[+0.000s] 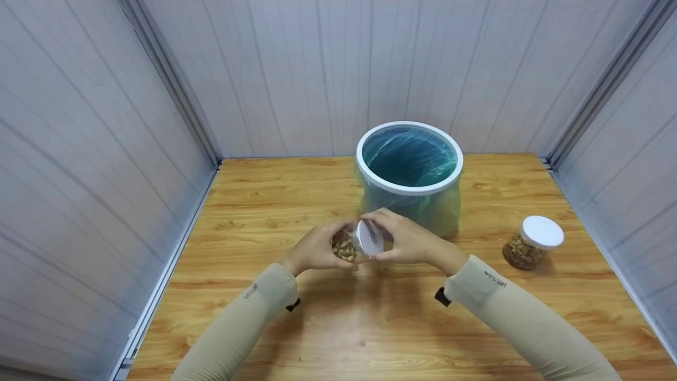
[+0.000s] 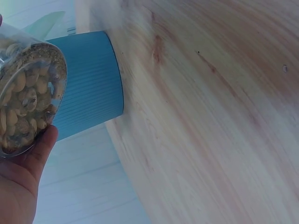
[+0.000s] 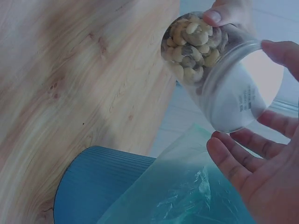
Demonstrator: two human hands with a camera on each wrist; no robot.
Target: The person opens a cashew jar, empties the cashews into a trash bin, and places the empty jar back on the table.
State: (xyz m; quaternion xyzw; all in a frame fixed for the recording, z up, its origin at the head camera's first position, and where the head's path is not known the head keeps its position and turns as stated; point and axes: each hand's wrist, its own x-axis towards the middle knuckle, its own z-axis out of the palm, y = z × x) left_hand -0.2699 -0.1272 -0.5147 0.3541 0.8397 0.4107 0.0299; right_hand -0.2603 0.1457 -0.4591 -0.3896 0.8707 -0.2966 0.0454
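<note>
A clear plastic jar of cashew-like nuts [image 3: 191, 46] is held tilted in front of the bin, its white lid [image 1: 371, 238] facing right. My left hand [image 1: 316, 247] grips the jar's body, thumb and fingers on opposite sides. My right hand [image 1: 413, 241] holds the lid by its edge, thumb on one side and fingertips on the other. Small dark print marks the lid's top in the right wrist view. From below, the left wrist view shows the jar's base [image 2: 30, 100], with nuts packed against it.
Just behind the hands stands a blue ribbed bin [image 2: 91, 84] with a white rim [image 1: 410, 190] and a green plastic bag [image 3: 187, 186] lining it. A second white-lidded jar [image 1: 524, 253] of brownish contents stands upright at right on the wooden table [image 1: 254, 211]. Panel walls enclose three sides.
</note>
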